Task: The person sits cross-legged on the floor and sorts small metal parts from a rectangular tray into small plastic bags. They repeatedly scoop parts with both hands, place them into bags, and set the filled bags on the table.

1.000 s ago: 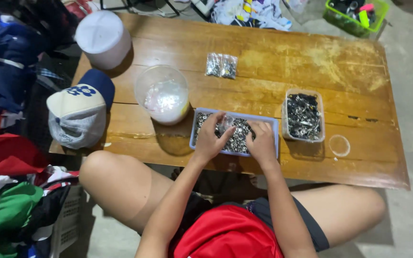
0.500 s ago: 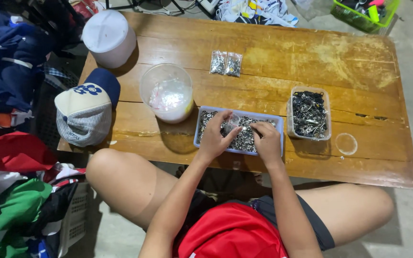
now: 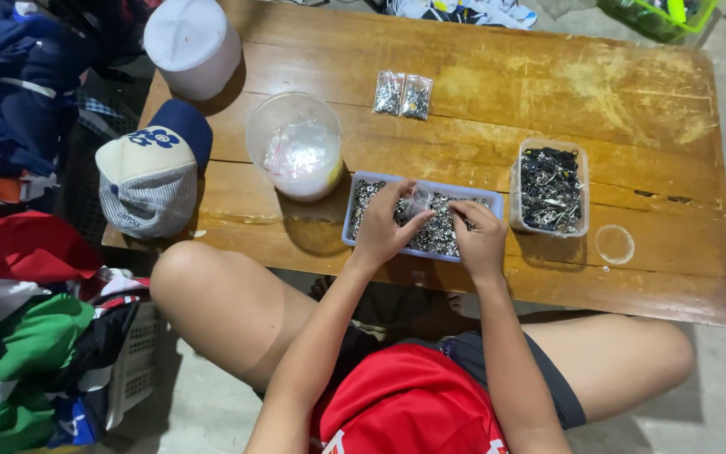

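Seated person at a low wooden table [image 3: 497, 92]. Both hands work over a shallow blue tray [image 3: 355, 214] of small metal pieces at the near edge. The left hand [image 3: 384, 231], flat on the pieces a second ago, now pinches a small clear bag [image 3: 418, 199] in its grip; the right hand [image 3: 479, 240], at 3 o'clock of the bag, has fingers curled among the pieces, its grip not readable. A clear tub [image 3: 550, 189] of dark clips stands at 3 o'clock.
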